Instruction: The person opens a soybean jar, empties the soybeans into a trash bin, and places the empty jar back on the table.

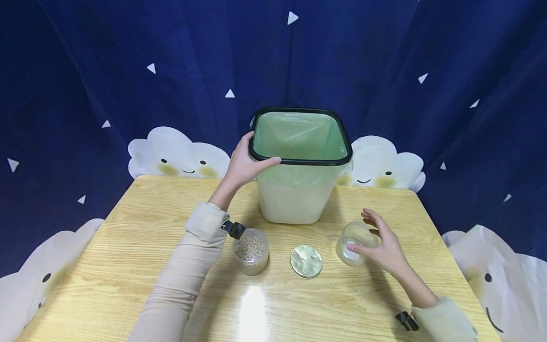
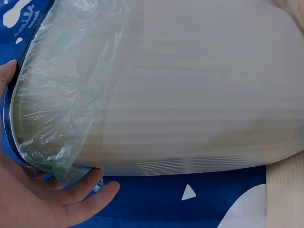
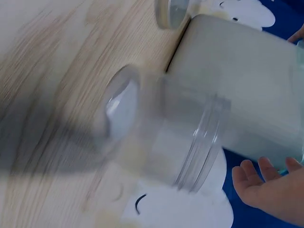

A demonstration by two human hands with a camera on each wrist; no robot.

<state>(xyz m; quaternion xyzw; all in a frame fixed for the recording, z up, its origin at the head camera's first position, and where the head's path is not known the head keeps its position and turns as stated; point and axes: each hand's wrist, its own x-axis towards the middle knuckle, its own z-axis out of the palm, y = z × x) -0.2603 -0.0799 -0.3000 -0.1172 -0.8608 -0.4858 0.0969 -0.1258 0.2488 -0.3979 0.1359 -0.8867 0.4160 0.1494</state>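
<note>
A pale trash bin (image 1: 295,199) with a black rim and a greenish plastic liner (image 1: 299,133) stands at the back of the table. My left hand (image 1: 245,164) holds the bin's rim at its near left corner, thumb along the front. In the left wrist view the fingers lie beside the gathered liner (image 2: 66,90). My right hand (image 1: 386,249) is spread beside a clear, lidless jar (image 1: 355,232). A gap shows between that hand and the jar (image 3: 161,128) in the right wrist view. A white patch (image 1: 351,251) shows at the jar's bottom.
Under my left forearm's edge stands a clear container of small beige balls (image 1: 251,249). Between it and the lidless jar lies a round, shiny metallic lid (image 1: 306,261). A dark blue curtain (image 1: 273,57) with white clouds hangs behind the wooden table (image 1: 171,209).
</note>
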